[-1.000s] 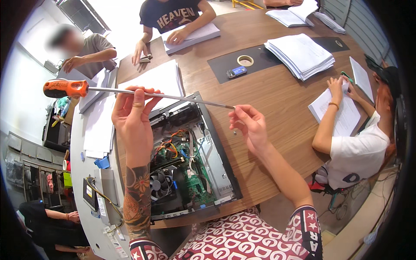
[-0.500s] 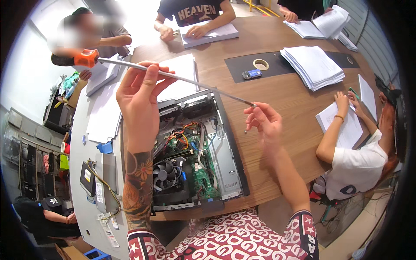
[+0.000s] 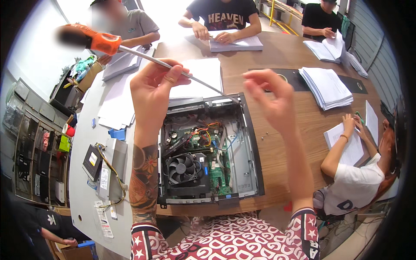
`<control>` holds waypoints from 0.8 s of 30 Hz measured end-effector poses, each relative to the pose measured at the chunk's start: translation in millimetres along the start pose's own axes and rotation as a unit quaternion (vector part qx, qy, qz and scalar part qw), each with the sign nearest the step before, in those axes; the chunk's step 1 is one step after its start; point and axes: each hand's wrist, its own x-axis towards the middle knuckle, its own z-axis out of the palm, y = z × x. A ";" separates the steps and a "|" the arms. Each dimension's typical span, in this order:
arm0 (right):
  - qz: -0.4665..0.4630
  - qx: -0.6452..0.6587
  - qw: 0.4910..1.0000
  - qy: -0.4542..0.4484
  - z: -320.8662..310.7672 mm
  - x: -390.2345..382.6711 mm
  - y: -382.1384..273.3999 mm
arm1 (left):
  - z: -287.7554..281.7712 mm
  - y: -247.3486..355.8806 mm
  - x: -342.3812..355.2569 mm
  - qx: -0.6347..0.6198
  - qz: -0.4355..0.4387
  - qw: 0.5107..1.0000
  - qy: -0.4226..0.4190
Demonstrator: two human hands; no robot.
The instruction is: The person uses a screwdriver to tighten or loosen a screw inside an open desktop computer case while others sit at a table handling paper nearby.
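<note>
My left hand [image 3: 151, 86] grips the steel shaft of a long screwdriver [image 3: 104, 42], its orange-and-black handle raised at upper left. The shaft slants down to the right, its tip over the far right corner of an open black desktop computer case [image 3: 255, 169]. My right hand [image 3: 273, 99] hangs beside that tip, motion-blurred, fingers apart and apparently empty. Inside the case show a black cooling fan [image 3: 177, 171], coloured wires [image 3: 208, 134] and a green circuit board [image 3: 219, 182]. Whether a screw sits on the tip is unclear.
The wooden table [image 3: 281, 169] carries paper stacks [image 3: 323, 86], a tape roll and small screws [image 3: 262, 138]. On the grey left table [image 3: 82, 195] lie a metal power supply [image 3: 112, 160] and blue plastic piece [image 3: 117, 134]. Several co-workers [image 3: 351, 186] handle papers around the table.
My right hand has let go of the screwdriver's tip and lifted with fingers apart. My left hand and screwdriver have shifted right relative to my body; the whole view has also shifted.
</note>
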 end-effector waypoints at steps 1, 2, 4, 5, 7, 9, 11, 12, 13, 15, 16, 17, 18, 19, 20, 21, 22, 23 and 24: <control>-0.021 0.009 1.000 -0.022 12.2 7.6 0.7 | 0.8 5.5 -1.3 0.013 0.001 1.000 0.007; -0.042 0.019 0.998 -0.044 25.2 11.1 5.2 | -0.4 9.0 -2.4 0.016 0.006 1.000 0.006; -0.050 0.030 0.997 -0.056 46.2 8.0 20.8 | 0.4 -1.5 -3.7 0.041 0.032 0.999 0.010; -0.059 0.045 0.995 -0.072 54.0 7.7 24.7 | 0.2 -3.0 -4.1 0.051 0.035 0.998 0.015; -0.042 0.050 0.994 -0.090 65.9 3.6 28.6 | -0.7 -7.9 -5.1 0.052 0.037 0.998 0.018; -0.025 0.060 0.991 -0.116 75.4 1.5 33.5 | -1.4 -11.7 -4.7 0.055 0.039 0.998 0.022; -0.037 0.066 0.989 -0.125 81.9 0.8 39.2 | -1.9 -14.5 -3.8 0.065 0.041 0.996 0.042; -0.048 0.068 0.988 -0.133 84.3 0.6 42.3 | -2.1 -15.9 -3.5 0.066 0.039 0.996 0.042; -0.046 0.069 0.988 -0.133 86.3 0.7 45.2 | -2.0 -17.1 -3.5 0.075 0.046 0.995 0.039; -0.059 0.071 0.990 -0.104 89.1 -0.1 49.1 | -0.5 -19.4 -4.9 0.086 0.051 0.994 0.035; -0.057 0.072 0.990 -0.104 89.0 -1.1 50.4 | 2.0 -20.3 -6.3 0.089 0.040 0.995 0.030; -0.034 0.080 0.990 -0.110 88.1 -2.2 52.1 | 4.7 -21.3 -7.2 0.092 0.028 0.995 0.025; -0.010 0.089 0.989 -0.119 88.5 -3.0 54.2 | 6.5 -23.2 -7.6 0.093 0.025 0.995 0.025; -0.007 0.090 0.989 -0.121 89.8 -4.3 56.4 | 8.6 -24.9 -8.0 0.106 0.036 0.994 0.013; -0.004 0.097 0.988 -0.119 91.1 -6.0 58.7 | 10.7 -26.2 -8.5 0.118 0.046 0.992 0.000; 0.000 0.102 0.988 -0.116 91.8 -7.6 61.1 | 13.3 -27.5 -8.6 0.124 0.052 0.991 0.004; 0.003 0.103 0.988 -0.116 91.9 -8.7 62.5 | 14.1 -30.0 -8.5 0.125 0.050 0.991 0.003; 0.015 0.106 0.986 -0.125 91.8 -9.7 63.6 | 14.6 -32.7 -8.2 0.128 0.055 0.990 -0.001; 0.027 0.108 0.985 -0.134 91.1 -10.3 65.0 | 15.8 -34.9 -7.5 0.131 0.061 0.990 -0.005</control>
